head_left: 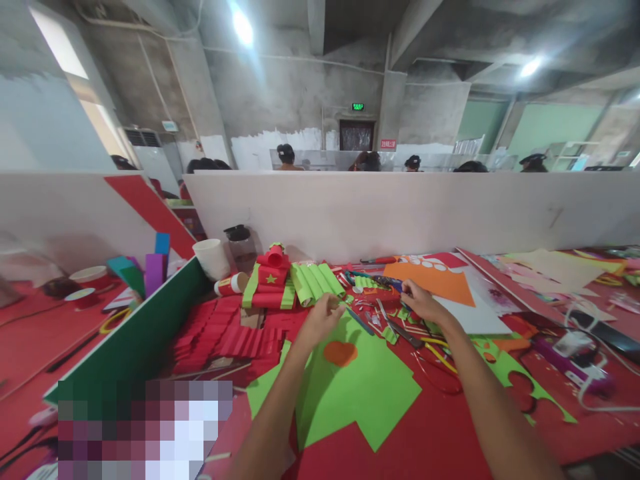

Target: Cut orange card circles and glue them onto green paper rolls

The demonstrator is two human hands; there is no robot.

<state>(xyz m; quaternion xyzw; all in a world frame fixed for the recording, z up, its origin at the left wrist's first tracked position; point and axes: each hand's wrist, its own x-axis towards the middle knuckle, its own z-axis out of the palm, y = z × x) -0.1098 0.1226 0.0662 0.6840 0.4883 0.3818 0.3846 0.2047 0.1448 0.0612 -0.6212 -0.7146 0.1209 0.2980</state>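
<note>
Bearings taken from mid-scene, 12 straight up, as I see it. 9 o'clock: white cup (211, 261), black-lidded jar (242, 249) just beside it. 8: green board (135, 333), on edge. 4: purple strip (553, 355). 12: long white partition (350, 207), several heads (286, 154) showing above. Between 12 and 1: lit green sign (357, 107) above dark door (357, 137). 11 and 2: ceiling lights (243, 28), both on.

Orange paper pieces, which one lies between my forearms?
The small rounded piece on green paper; the large orange sheet is beyond the right hand, orange scraps right of that arm.
</note>
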